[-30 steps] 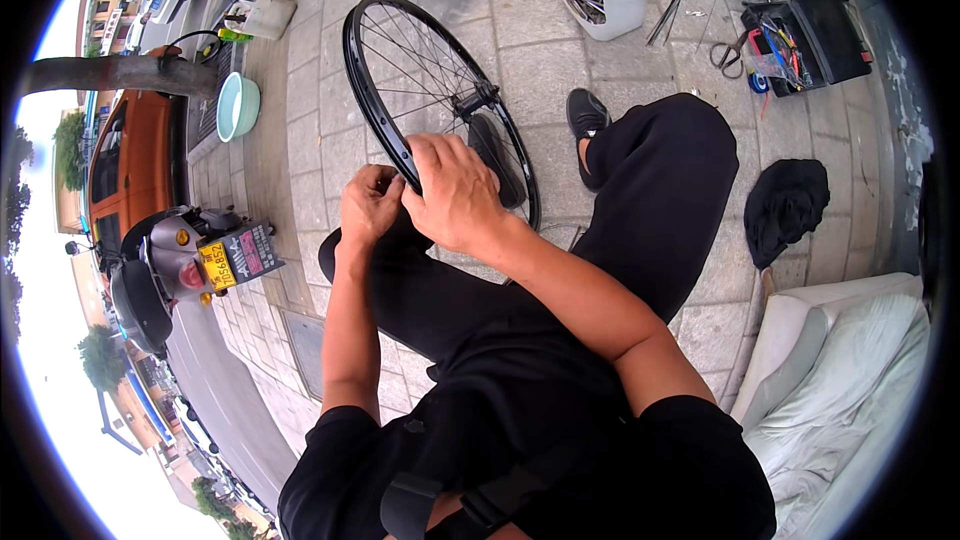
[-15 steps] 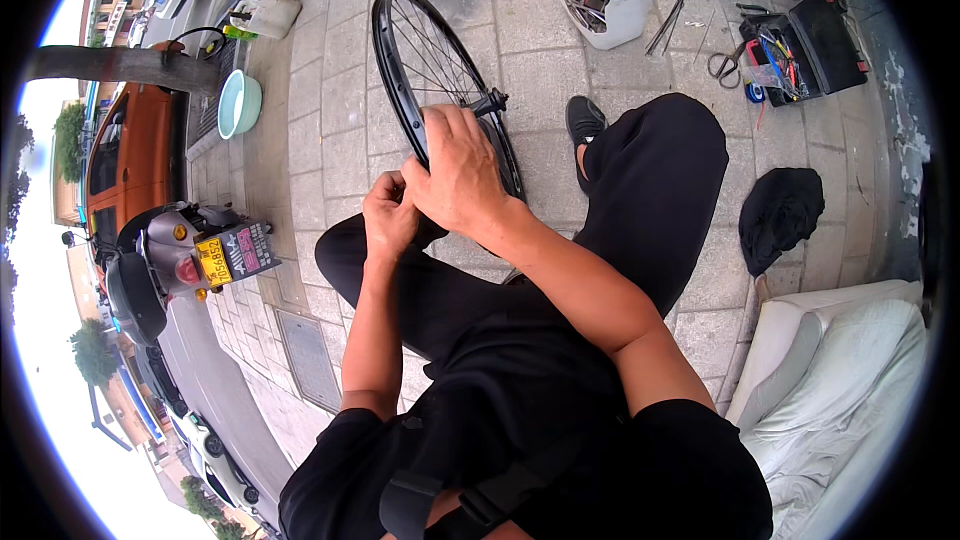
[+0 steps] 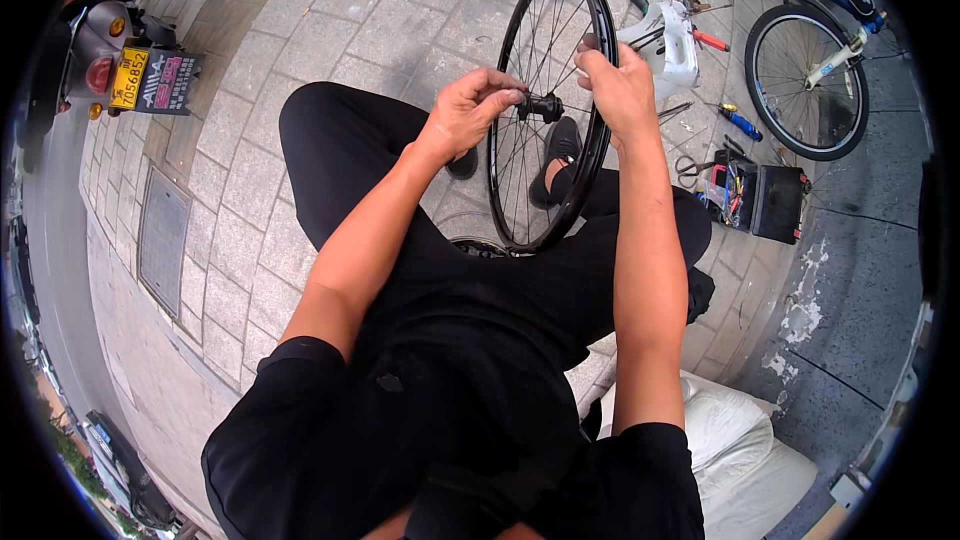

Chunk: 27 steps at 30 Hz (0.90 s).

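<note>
A bicycle wheel (image 3: 597,130), with a black rim and thin spokes, stands upright between my bent legs. There is no tyre on its rim. My left hand (image 3: 468,112) is at the left end of the black hub (image 3: 541,108), thumb and forefinger pinched together; whatever is between their tips is too small to name. On the right side of the wheel, my right hand (image 3: 620,87) grips the rim, its fingertips turned inward toward the spokes. The wheel's lower edge is down by my thighs, close to a second round part (image 3: 478,247) largely hidden behind my leg.
A cut white plastic jug (image 3: 676,58) holds tools beyond my right hand. An open black toolbox (image 3: 775,202), scissors (image 3: 687,170) and a blue-handled screwdriver (image 3: 740,123) lie on the paving. A blue bicycle (image 3: 835,58) is at far right, a parked scooter (image 3: 105,60) at left.
The wheel has swung to the right and now stands more upright. My hands, together at its near rim before, have parted: left to the hub, right to the right-hand rim. My view has shifted rightward.
</note>
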Available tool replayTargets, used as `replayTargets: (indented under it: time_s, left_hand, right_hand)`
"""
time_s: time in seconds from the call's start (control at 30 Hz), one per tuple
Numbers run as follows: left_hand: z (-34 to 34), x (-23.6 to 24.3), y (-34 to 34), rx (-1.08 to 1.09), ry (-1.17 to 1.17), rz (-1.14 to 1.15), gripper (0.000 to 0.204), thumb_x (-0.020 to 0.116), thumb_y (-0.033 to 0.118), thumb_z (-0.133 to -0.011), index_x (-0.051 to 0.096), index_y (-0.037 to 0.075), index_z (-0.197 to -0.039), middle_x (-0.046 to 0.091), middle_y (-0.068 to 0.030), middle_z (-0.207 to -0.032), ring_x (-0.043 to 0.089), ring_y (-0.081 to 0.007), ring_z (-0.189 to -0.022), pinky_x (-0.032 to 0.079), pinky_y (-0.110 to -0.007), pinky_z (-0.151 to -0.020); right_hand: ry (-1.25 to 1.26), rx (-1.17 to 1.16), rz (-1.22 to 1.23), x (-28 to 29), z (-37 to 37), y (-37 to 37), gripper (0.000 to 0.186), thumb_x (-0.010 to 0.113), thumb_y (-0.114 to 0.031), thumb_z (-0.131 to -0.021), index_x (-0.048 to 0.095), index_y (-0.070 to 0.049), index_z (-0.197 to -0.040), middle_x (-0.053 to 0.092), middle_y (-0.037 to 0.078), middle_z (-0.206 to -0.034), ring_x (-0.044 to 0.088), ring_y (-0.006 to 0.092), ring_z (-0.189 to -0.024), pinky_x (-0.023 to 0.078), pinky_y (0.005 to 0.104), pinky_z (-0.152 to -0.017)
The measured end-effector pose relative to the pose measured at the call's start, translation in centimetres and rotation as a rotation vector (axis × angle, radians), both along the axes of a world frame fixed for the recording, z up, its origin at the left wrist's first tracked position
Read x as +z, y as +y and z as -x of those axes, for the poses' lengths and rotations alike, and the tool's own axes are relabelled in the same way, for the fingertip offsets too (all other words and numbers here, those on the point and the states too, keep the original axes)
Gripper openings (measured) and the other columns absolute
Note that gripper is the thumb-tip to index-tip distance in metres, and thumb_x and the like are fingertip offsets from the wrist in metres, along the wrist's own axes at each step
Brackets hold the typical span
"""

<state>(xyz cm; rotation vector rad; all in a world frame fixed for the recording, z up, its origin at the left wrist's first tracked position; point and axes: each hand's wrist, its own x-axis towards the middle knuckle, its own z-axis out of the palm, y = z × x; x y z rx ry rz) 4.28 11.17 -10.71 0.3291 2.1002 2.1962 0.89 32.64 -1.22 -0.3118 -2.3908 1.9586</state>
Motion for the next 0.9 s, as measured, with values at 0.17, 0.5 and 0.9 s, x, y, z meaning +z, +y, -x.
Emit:
replayTargets:
  time_s: [0.17, 0.5, 0.9]
  left_hand:
    - [1.6, -1.7, -0.9, -0.138, 0.03, -0.11, 0.019, 0.065, 0.008, -0.106, 0.075, 0.0, -0.119, 0.077, -0.0084, -0.116, 0.07, -0.0156, -0.112, 0.055, -0.032, -0.101]
    - [2.8, -1.9, -0.6, -0.244, -0.034, -0.12, 0.018, 0.07, 0.014, -0.104, 0.077, 0.002, -0.115, 0.077, -0.0048, -0.112, 0.069, -0.013, -0.106, 0.055, -0.03, -0.097]
    - [1.8, 2.3, 1.9, -0.201, 0.493, 0.389, 0.01, 0.078, 0.016, -0.091, 0.074, 0.007, -0.09, 0.073, -0.0078, -0.089, 0.07, -0.0305, -0.086, 0.052, -0.041, -0.08]
  right_hand:
    - [-0.047, 0.001, 0.008, 0.5, 0.1, 0.0, 0.036, 0.073, -0.019, -0.089, 0.07, 0.002, -0.117, 0.071, 0.006, -0.104, 0.067, 0.016, -0.089, 0.057, 0.0316, -0.078]
    - [-0.074, 0.015, -0.035, 1.1, -0.1, -1.4, 0.028, 0.067, -0.013, -0.094, 0.071, 0.001, -0.117, 0.07, 0.007, -0.114, 0.067, 0.0169, -0.105, 0.06, 0.0357, -0.086]
    - [-0.061, 0.044, -0.054, 0.0, -0.2, -2.0, 0.026, 0.072, -0.015, -0.092, 0.07, 0.0, -0.113, 0.066, -0.001, -0.09, 0.058, 0.0083, -0.077, 0.048, 0.0263, -0.07]
